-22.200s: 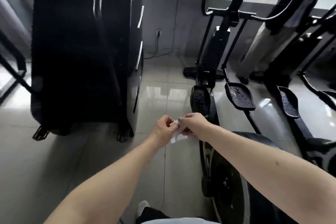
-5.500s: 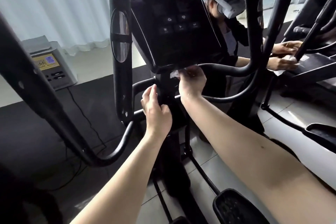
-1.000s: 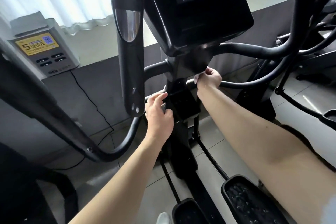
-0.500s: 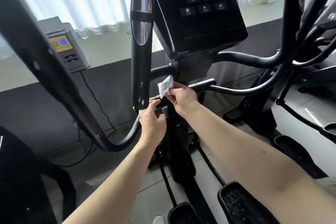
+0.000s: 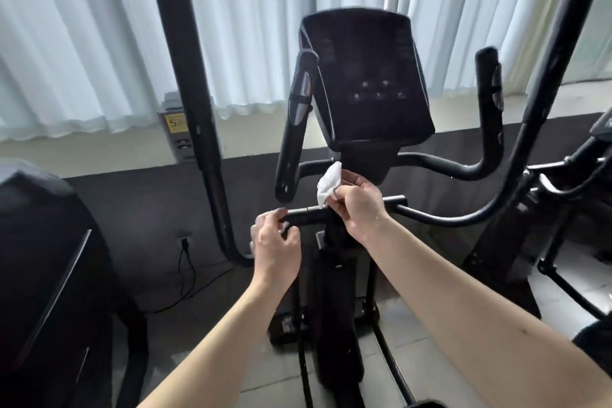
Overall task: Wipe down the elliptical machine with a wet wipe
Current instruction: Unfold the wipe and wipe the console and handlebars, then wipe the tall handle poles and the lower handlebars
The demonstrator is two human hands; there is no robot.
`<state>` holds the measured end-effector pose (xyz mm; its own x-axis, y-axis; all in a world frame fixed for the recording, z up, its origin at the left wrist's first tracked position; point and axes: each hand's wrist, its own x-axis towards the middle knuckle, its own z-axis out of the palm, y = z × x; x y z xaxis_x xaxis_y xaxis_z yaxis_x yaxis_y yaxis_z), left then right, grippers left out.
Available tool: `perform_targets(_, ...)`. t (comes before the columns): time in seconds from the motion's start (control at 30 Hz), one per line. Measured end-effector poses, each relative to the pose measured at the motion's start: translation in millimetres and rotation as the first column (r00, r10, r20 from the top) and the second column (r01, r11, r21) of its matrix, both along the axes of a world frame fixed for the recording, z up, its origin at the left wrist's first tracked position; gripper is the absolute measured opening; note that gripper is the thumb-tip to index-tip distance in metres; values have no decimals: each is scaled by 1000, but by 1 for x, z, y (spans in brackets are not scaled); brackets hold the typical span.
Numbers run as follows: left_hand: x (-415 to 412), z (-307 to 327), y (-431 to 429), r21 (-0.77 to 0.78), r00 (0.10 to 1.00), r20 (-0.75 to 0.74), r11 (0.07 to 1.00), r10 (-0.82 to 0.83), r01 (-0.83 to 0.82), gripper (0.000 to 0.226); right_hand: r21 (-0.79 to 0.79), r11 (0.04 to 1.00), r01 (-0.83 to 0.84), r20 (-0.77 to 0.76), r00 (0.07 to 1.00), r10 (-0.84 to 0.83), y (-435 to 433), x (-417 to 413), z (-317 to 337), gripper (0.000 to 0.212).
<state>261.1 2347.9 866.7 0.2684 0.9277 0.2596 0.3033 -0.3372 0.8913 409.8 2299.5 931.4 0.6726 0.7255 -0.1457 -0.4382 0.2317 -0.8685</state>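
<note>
mid-wipe on the elliptical machine (image 5: 334,291) — right hand (image 5: 359,205) pinches the bunched wet wipe (image 5: 328,185) just below the console (image 5: 367,76), not touching the frame. left hand (image 5: 276,242) curls round the short crossbar (image 5: 311,217) further below the console. looks like a regrip — next it probably needs the wipe pressed flat onto that bar and dragged along.

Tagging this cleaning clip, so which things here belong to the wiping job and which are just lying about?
Job: wet wipe, pinched by right hand; elliptical machine; its short handlebar, held by left hand.
Lying about: white curtains; yellow-labelled wall box; plugged-in cable; neighbouring machine at right.
</note>
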Motion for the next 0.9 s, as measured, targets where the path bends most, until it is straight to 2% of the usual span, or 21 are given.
perform_targets(0.1,-8,36,-2,58,993,91,995,71,-77,31,40,999,2,30,1000,-3,-9,-9,32,45)
perform_targets(0.2,-10,69,3,102,984,165,991,64,-82,31,80,997,21,107,994,-29,-11,-15,65,46)
perform_targets(0.33,-7,97,23,153,983,183,988,-33,4,35,103,991,82,316,942,-111,-1,-29,104,42)
perform_targets(0.47,-7,116,41,201,965,214,974,-150,107,37,158,976,150,499,841,-210,19,-43,133,37)
perform_targets(0.57,-6,125,49,225,962,157,956,-225,187,33,194,959,205,627,727,-282,39,-50,139,33)
perform_targets(0.67,-7,125,55,219,944,149,941,-293,257,37,208,904,374,754,527,-392,50,-52,123,20)
perform_targets(0.73,-9,123,59,218,931,160,932,-329,292,44,203,901,383,807,456,-376,39,-73,115,15)
perform_targets(0.83,-11,120,68,219,914,165,918,-370,331,48,223,886,407,903,256,-345,32,-88,109,22)
perform_targets(0.9,-11,120,72,205,901,178,910,-396,360,48,290,847,445,905,160,-394,45,-72,127,28)
